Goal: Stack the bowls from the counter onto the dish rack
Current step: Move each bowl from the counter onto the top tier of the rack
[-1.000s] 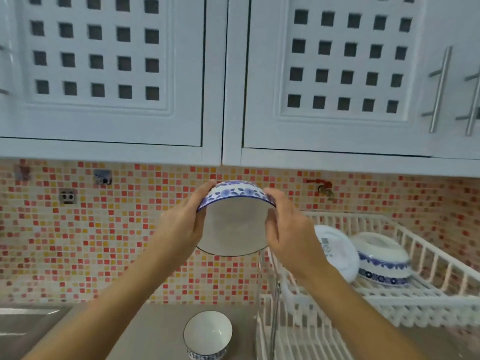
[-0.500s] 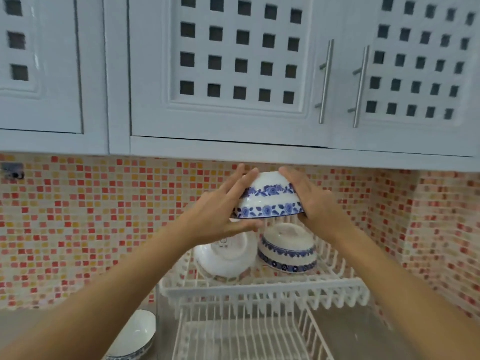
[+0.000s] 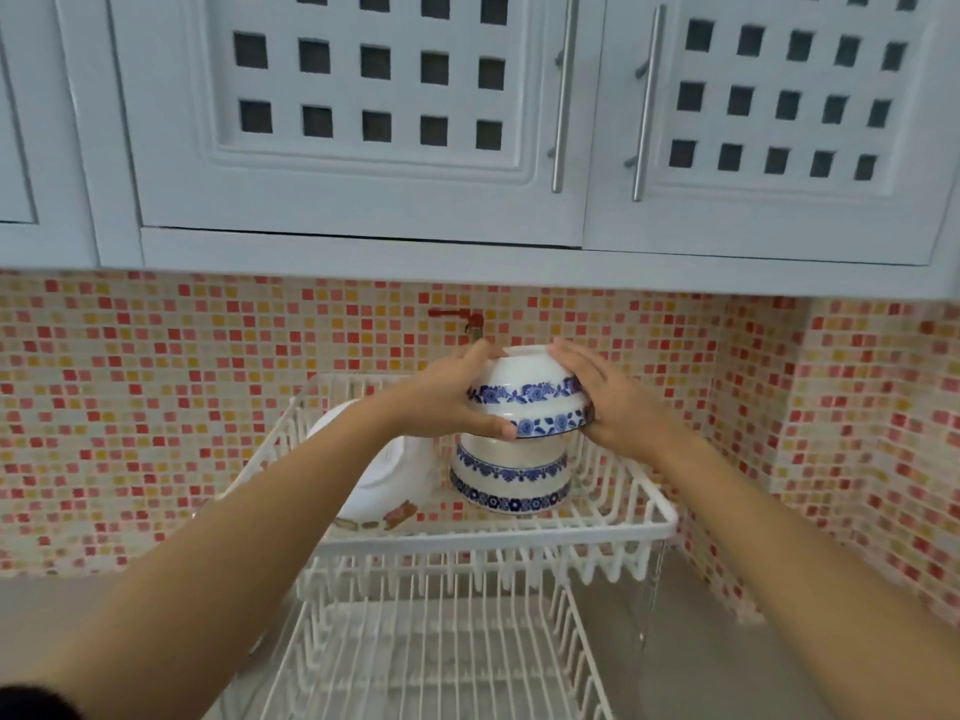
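Observation:
A white bowl with blue flower bands (image 3: 527, 394) is upside down between both hands. My left hand (image 3: 452, 402) grips its left side and my right hand (image 3: 605, 402) its right side. It sits just over a second upturned blue-banded bowl (image 3: 509, 480) on the upper tier of the white wire dish rack (image 3: 618, 527); whether the two bowls touch is hard to tell. A plain white bowl (image 3: 387, 485) leans on its side to the left in the same tier, partly hidden by my left forearm.
The rack's lower tier (image 3: 431, 662) holds nothing visible. White cabinets with metal handles (image 3: 563, 90) hang low above the rack. A red tap (image 3: 465, 322) sticks out of the mosaic tile wall behind. Grey counter (image 3: 691, 662) lies right of the rack.
Both hands turned the bowl rim-down, carried it right over the rack and lowered it onto the upturned bowl. The view swung right; the bowl on the counter has left the frame.

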`<act>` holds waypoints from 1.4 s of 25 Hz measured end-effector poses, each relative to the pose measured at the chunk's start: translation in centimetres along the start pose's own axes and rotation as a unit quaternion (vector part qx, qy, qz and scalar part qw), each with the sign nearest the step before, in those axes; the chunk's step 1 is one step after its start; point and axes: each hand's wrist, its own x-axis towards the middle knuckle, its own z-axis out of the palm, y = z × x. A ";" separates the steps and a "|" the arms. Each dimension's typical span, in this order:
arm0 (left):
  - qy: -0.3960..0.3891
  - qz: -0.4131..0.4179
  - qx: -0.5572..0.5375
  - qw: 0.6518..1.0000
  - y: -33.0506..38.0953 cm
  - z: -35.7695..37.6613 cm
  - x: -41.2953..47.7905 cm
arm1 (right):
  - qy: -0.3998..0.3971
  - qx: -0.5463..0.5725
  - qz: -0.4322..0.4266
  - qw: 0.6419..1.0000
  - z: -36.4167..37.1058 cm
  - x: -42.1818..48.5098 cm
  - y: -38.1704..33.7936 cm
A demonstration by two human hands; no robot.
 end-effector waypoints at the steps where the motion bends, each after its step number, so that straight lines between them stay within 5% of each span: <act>1: -0.006 -0.005 0.007 1.000 0.0 0.6 0.2 | -0.069 0.019 0.014 0.997 0.2 -0.4 0.7; 3: -0.018 -0.012 0.002 1.000 -0.1 2.0 0.5 | -0.150 0.011 0.006 0.989 0.4 -1.2 1.6; 7: -0.016 -0.016 0.005 1.000 -0.4 3.6 1.2 | -0.189 0.013 0.001 0.982 1.3 -1.4 2.6; 35: -0.104 -0.097 0.125 0.982 -0.5 6.8 2.1 | -0.255 0.006 0.016 0.967 3.0 0.0 2.2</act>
